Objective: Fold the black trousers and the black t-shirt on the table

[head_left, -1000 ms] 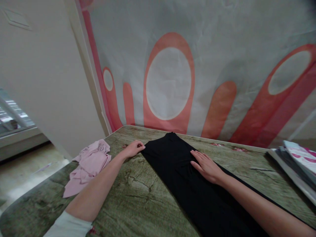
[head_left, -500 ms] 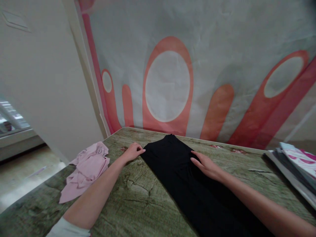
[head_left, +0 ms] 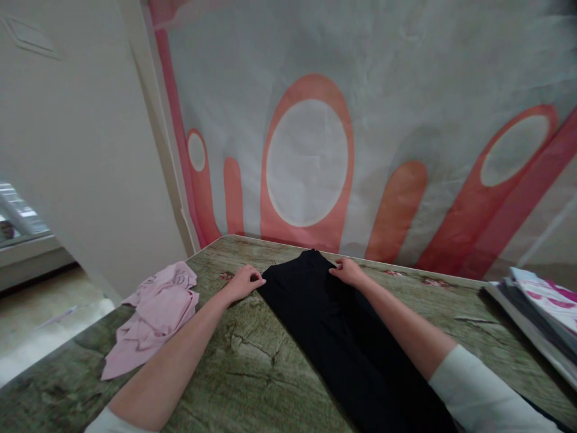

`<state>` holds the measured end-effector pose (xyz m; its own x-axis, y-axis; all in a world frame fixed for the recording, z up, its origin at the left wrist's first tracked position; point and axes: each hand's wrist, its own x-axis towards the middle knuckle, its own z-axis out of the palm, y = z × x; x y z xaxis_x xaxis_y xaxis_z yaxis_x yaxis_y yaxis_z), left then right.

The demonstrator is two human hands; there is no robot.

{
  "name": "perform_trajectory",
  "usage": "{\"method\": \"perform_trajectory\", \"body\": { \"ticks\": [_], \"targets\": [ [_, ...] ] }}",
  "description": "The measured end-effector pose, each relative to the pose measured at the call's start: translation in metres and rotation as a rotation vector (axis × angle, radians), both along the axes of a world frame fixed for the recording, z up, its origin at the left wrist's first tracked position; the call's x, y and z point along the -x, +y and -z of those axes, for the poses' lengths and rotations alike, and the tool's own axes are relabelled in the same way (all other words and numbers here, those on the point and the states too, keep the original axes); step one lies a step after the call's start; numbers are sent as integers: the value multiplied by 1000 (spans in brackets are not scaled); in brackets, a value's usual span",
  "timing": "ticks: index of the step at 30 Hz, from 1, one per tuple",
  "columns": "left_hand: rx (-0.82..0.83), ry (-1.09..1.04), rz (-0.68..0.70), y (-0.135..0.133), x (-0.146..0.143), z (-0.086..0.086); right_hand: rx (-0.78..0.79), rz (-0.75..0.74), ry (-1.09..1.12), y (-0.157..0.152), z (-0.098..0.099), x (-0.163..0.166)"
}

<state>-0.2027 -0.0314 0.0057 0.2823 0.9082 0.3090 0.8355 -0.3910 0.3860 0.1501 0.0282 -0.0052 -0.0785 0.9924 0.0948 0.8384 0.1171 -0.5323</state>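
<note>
A long black garment (head_left: 333,337) lies flat on the table, running from the far edge toward me. My left hand (head_left: 244,281) pinches its far left corner, fingers closed on the cloth. At the far right corner of the same end, my right hand (head_left: 348,271) has its fingers curled on the edge of the fabric. Both forearms stretch out over the table, the right one across the black cloth.
A crumpled pink garment (head_left: 155,313) lies at the table's left edge. A stack of folded clothes (head_left: 536,307) sits at the right edge. The table (head_left: 252,373) has a green, wood-patterned cover. A banner with red shapes hangs close behind it.
My right hand lifted from lying flat on the middle of the black garment and moved forward to its far right corner. The left hand stayed on the far left corner.
</note>
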Motion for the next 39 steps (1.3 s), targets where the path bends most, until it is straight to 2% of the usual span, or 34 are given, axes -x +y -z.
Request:
{"method": "perform_trajectory", "body": {
  "ticks": [7,11,17,25,30,35,39],
  "targets": [
    [-106,-68,72,-8,-8,-13,11,-8,12,3,3,7],
    [-26,-122,55,-11,-12,-17,-57,-79,23,-3,0,3],
    [0,-163,31,-6,-10,-9,-187,-112,55,-10,-1,0],
    [43,-197,33,0,-5,2,-122,-234,64,-21,-4,-7],
    [45,-192,1,4,-3,8,-102,-201,111,-23,-10,-18],
    [41,-153,-45,4,-4,9,-42,-154,121,-23,1,-26],
    [35,-138,-12,2,-4,5,-50,-128,78,-22,9,-27]
  ]
}}
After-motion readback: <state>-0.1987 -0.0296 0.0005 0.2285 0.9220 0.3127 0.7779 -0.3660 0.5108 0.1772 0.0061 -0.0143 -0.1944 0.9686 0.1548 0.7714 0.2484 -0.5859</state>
